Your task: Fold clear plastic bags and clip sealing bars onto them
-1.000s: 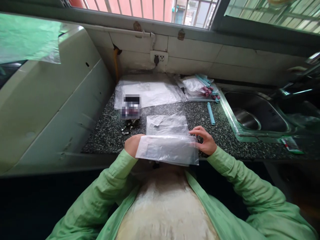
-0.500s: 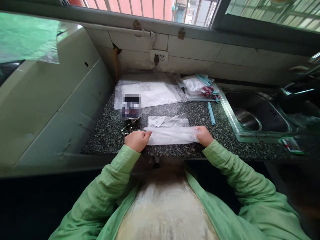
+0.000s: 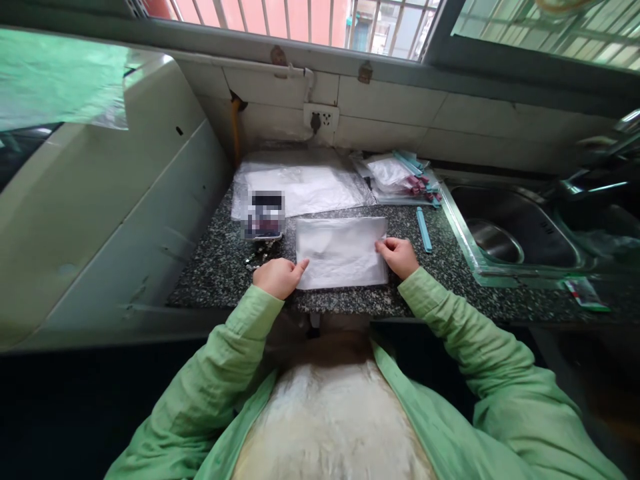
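Observation:
A translucent white plastic bag (image 3: 343, 253) lies spread nearly flat on the speckled dark countertop in front of me. My left hand (image 3: 280, 277) is closed at its lower left edge, the thumb pressing that side. On the opposite side, my right hand (image 3: 399, 257) pinches the right edge between thumb and fingers. A light blue sealing clip (image 3: 423, 229) rests on the counter to the right of my right hand. Beyond my left hand are a phone-like object with a blurred-out screen (image 3: 264, 215) and its beaded strap (image 3: 262, 253).
Flat plastic packaging (image 3: 305, 180) lies against the tiled wall. Beside it is a clear bag of blue and dark red clips (image 3: 410, 177). A steel sink (image 3: 530, 213) with a metal bowl (image 3: 495, 241) is at right; a small packet (image 3: 586, 293) lies near its front corner. A pale appliance side (image 3: 150, 200) bounds the left.
The bag, raised and folded towards me between both hands before, now lies spread out on the counter. My right hand has moved slightly left and away from me.

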Motion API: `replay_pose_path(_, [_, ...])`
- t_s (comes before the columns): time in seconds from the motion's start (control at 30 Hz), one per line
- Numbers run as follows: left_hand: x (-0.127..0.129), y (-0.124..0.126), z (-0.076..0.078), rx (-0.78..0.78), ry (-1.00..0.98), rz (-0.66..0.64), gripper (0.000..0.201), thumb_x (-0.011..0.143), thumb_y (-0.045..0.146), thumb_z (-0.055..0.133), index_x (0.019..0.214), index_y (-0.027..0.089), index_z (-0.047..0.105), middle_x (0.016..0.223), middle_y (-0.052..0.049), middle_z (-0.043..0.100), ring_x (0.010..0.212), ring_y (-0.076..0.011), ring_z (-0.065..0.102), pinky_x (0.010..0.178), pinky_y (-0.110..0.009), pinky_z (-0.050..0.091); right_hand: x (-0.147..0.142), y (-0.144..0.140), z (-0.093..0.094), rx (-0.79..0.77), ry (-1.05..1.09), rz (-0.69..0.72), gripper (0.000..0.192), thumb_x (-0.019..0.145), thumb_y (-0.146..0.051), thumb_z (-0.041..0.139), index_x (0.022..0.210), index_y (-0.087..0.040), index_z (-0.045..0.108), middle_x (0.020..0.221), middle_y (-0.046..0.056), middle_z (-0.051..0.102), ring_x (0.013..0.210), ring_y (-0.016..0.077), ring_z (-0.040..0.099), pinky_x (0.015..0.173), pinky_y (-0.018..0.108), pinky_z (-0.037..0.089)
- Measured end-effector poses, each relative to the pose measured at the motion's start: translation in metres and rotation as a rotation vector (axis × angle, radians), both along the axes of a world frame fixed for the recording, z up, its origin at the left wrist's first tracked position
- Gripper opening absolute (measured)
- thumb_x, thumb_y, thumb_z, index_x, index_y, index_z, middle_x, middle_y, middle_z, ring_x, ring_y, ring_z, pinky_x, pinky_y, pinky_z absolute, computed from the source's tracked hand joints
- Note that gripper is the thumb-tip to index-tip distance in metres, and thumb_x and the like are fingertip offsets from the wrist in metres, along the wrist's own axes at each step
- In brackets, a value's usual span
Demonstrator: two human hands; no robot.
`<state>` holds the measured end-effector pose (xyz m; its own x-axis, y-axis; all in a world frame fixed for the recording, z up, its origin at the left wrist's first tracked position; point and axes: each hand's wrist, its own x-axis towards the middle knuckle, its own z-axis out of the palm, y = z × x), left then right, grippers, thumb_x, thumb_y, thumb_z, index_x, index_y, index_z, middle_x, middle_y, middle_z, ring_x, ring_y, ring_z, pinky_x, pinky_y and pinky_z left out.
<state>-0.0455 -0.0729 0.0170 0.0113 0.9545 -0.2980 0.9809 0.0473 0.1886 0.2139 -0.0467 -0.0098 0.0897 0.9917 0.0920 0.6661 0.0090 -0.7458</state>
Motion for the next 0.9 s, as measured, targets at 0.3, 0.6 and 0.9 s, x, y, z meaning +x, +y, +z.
replay_pose_path(0.3, [-0.007, -0.018, -0.018, 0.423, -0.053, -0.088, 0.039, 0.080, 0.046, 0.038, 0.068, 0.017, 0.062, 0.066, -0.007, 0.063, 0.063, -0.0187, 0.057, 0.053, -0.026, 0.035, 0.007, -0.013, 0.018, 0.047, -0.410, -0.076, 0.026, 0.071, -0.036, 0.054, 0.091, -0.019, 0.058, 0.063, 0.000, 0.059, 0.057, 0.0137, 0.051, 0.052, 0.024, 0.033])
replay_pose_path(0.6, [0.008, -0.024, -0.038, 0.900, -0.240, -0.653, 0.020, 0.082, 0.021, 0.045, 0.076, 0.017, 0.064, 0.067, -0.005, 0.055, 0.066, -0.0150, 0.045, 0.062, -0.026, 0.040, -0.032, -0.049, 0.008, 0.459, -0.690, 0.467, 0.023, 0.083, -0.029, 0.043, 0.070, -0.017, 0.058, 0.070, 0.005, 0.058, 0.069, 0.0152, 0.049, 0.066, 0.027, 0.035])
replay_pose_path(0.9, [-0.001, -0.017, -0.044, 0.728, -0.422, -0.639, 0.020, 0.082, 0.023, 0.046, 0.082, 0.016, 0.065, 0.071, -0.005, 0.057, 0.068, -0.0137, 0.049, 0.063, -0.026, 0.044, -0.002, -0.038, 0.009, 0.165, -0.575, 0.539, 0.009, 0.076, -0.022, 0.052, 0.070, -0.019, 0.057, 0.068, 0.001, 0.058, 0.064, 0.0118, 0.049, 0.060, 0.022, 0.033])
